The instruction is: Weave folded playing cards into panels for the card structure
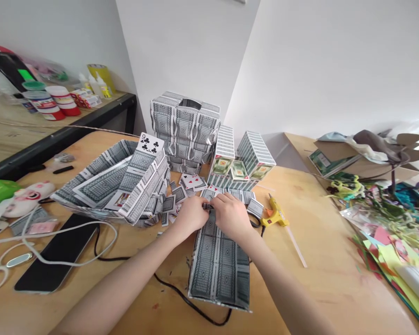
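A long panel of grey-backed playing cards (216, 274) lies in front of me, its near end toward my body. At its far edge my left hand (193, 214) is closed, fingertips pinching close to the seam. Beside it, almost touching, my right hand (230, 215) curls its fingers over the same edge. Exactly what is between the fingertips is partly hidden. Loose playing cards (191, 181) and cut card pieces lie just beyond and left of my hands. To the right rests a yellow hot glue gun (275, 214) with a clear glue stick (296, 246).
Behind stand a box built from cards (185, 130) and stacked card packs (225, 144). A boat-shaped card tray (91, 172) sits at left, near a black phone (57, 253) and white cable (106, 263). Craft scraps (387, 218) cover the right side. A black cord (181, 295) passes by the panel.
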The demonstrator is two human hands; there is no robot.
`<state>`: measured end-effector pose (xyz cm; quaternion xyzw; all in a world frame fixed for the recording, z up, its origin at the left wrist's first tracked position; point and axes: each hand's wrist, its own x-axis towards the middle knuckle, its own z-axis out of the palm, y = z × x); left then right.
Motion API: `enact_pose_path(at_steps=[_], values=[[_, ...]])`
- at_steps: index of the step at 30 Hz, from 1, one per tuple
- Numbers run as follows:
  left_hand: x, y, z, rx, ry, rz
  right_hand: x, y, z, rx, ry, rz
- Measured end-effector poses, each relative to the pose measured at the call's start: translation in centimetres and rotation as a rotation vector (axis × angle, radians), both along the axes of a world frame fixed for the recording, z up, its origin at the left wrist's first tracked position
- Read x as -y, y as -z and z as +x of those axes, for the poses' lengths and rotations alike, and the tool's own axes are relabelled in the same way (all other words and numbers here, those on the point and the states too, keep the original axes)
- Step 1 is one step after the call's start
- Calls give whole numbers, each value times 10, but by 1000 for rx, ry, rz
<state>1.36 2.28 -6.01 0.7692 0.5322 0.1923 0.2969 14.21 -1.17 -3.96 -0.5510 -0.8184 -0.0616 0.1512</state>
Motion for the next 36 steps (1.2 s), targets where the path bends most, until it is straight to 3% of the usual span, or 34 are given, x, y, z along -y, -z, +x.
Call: enact_pose_path(at_steps=[4,9,14,18,27,36], values=[[0,6,2,228,-13,-72,-3,10,3,-161,-15,-18],[7,17,8,616,-25,-404,-6,18,7,-291,22,38],[11,26,10,746,-106,-397,-4,20,2,-346,21,61],[5,33,4,784,-132,-285,-5,24,-6,-409,33,78],[-2,36,0,768,-40,-304,-10,25,-12,-187,51,112],[-2,41,1,726,18,-300,-12,20,-13,-178,16,102]])
